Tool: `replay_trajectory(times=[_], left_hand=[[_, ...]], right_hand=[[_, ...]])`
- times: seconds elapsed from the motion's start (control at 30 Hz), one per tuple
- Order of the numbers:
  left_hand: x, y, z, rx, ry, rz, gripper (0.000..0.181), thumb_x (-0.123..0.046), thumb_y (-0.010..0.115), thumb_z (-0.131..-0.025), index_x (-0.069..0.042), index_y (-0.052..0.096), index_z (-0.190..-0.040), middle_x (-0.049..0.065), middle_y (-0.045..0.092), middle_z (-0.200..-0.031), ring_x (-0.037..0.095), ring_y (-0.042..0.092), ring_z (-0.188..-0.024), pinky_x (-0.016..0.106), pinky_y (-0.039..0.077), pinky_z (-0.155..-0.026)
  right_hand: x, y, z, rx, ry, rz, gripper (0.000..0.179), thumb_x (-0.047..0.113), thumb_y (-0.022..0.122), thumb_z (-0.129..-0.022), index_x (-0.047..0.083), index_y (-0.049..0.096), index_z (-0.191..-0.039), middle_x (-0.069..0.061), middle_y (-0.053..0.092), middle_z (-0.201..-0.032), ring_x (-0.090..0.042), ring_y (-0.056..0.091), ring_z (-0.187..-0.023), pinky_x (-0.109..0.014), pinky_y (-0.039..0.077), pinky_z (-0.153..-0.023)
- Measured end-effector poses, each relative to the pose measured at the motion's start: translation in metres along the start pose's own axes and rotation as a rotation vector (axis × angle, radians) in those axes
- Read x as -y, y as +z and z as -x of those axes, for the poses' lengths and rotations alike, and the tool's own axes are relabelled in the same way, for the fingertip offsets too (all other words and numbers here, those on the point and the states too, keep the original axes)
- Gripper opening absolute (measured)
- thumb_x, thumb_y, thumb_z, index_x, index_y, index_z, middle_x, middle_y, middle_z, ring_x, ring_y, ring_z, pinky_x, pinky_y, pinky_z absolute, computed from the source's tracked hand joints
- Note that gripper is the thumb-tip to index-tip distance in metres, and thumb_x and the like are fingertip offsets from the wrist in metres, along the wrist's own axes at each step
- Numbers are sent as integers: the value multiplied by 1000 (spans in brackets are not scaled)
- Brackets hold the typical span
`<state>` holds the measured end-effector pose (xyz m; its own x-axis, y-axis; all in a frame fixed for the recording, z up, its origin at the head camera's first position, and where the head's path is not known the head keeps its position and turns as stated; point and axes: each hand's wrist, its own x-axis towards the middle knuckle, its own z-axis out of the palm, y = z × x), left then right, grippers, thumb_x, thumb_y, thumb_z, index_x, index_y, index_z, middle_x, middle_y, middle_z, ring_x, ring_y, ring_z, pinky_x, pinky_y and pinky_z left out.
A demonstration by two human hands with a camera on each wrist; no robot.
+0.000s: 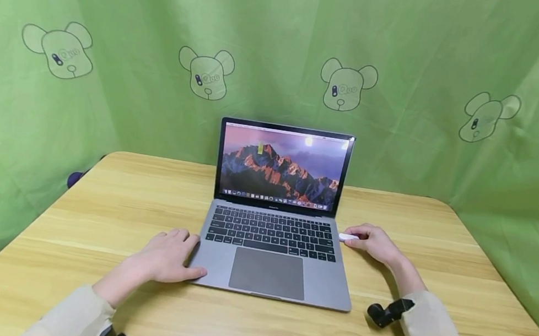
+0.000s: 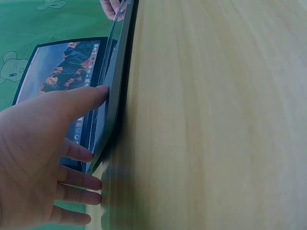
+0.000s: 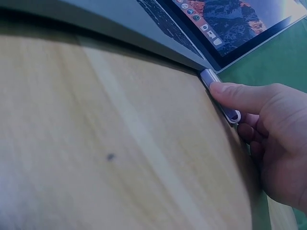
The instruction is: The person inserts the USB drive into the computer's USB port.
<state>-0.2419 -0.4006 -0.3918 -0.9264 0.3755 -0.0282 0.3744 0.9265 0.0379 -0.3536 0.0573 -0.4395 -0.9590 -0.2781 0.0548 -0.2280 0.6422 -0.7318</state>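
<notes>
An open laptop stands on the wooden table, its screen lit with a mountain picture. My left hand rests at its front left corner, thumb on the palm rest and fingers stretched along the left edge. In the left wrist view those fingers look straight and spread. At the laptop's right side, my right hand pinches a small USB flash drive between thumb and fingers. The right wrist view shows the silvery drive with its front end right at the laptop's side edge, near the hinge.
Bare wood of the table surrounds the laptop on all sides. Behind and beside the table hangs a green curtain with bear-head drawings. Each sleeve carries a black wrist camera.
</notes>
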Motion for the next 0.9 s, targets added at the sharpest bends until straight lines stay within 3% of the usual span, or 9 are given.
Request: replay_trajectory(times=[0.53,0.9], left_hand=[[-2,1,0,0,2,-8,77,-64,57,-78,-5,51,-127,13,55,-111,27,52,-101,45,44,-86],[-4,1,0,-4,4,-10,77,-65,58,-78,-6,51,-127,13,55,-111,27,52,-101,45,44,-85]], right_hand=[[-2,-5,7,-14,37,0,43,25,69,-84,-4,60,-115,-17,58,-106,-27,48,-93,-36,39,-80],[-4,-14,16,-18,43,-72,41,18,65,-87,-7,56,-118,-13,60,-99,-20,51,-87,-23,45,-72]])
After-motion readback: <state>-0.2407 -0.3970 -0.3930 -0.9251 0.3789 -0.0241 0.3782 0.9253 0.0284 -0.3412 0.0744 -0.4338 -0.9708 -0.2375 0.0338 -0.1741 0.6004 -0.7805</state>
